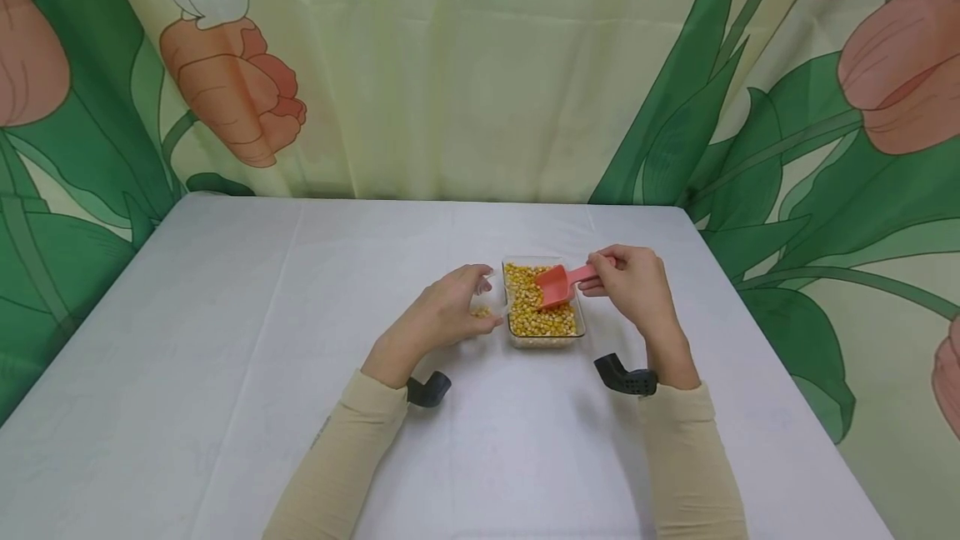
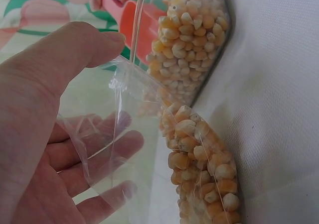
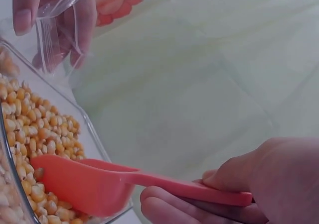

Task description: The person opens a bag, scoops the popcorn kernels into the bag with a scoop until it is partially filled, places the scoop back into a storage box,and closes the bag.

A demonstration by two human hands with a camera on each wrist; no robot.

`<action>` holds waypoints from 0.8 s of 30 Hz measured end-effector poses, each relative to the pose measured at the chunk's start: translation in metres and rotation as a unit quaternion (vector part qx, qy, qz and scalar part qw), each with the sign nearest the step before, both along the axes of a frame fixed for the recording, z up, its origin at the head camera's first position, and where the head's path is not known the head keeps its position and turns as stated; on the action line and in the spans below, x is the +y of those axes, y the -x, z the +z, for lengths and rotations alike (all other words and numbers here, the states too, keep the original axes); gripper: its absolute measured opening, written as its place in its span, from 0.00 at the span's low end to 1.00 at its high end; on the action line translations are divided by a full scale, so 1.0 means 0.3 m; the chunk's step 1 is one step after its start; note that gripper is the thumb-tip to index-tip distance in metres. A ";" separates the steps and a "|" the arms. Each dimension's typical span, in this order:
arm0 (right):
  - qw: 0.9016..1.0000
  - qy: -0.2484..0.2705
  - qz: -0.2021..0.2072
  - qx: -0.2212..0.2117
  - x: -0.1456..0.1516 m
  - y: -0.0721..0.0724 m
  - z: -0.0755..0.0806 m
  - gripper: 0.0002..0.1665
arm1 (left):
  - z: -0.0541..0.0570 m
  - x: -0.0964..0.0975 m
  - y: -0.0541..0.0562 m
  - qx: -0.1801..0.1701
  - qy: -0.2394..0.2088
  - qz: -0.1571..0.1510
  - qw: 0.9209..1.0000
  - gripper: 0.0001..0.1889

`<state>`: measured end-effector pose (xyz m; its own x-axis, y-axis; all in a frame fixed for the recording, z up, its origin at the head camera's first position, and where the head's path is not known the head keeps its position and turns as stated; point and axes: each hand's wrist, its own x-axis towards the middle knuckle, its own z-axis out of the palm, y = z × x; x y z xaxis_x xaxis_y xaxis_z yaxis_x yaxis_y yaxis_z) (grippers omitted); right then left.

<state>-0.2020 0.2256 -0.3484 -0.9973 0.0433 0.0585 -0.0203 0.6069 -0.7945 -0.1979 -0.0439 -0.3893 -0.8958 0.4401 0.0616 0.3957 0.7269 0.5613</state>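
My left hand (image 1: 446,307) holds a clear plastic bag (image 2: 117,87) by its mouth, the thumb on one side and the fingers on the other. Corn kernels (image 2: 207,176) fill the lower part of the bag, which stands on the table beside a clear rectangular container (image 1: 546,343). Yellow corn (image 1: 525,322) lies in that container. Between thumb and fingers, my right hand (image 1: 637,282) grips the handle of a pink scoop (image 3: 94,186). The scoop's bowl is tilted, its front edge down among the kernels; what it carries is mostly hidden.
A white cloth (image 1: 225,407) covers the table. Behind it hangs a curtain (image 1: 465,73) printed with tulips and a carrot. Each wrist wears a black camera mount, the left one (image 1: 429,390) and the right one (image 1: 626,377) both close above the cloth.
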 end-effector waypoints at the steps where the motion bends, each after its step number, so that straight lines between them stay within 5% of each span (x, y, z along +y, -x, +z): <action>1: 1.000 0.006 0.000 -0.007 0.003 0.002 -0.002 0.18 | 0.000 0.000 0.000 -0.001 -0.001 0.000 1.000 0.39; 24: 0.992 0.108 0.006 -0.065 0.055 0.043 -0.071 0.24 | -0.008 0.002 0.005 0.010 -0.007 -0.005 1.000 0.38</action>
<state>-0.2150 0.2422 -0.3697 -0.9963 0.0297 -0.0805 0.0855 0.4220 -0.9026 -0.1993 -0.0434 -0.3917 -0.8899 0.4481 0.0848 0.4137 0.7149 0.5637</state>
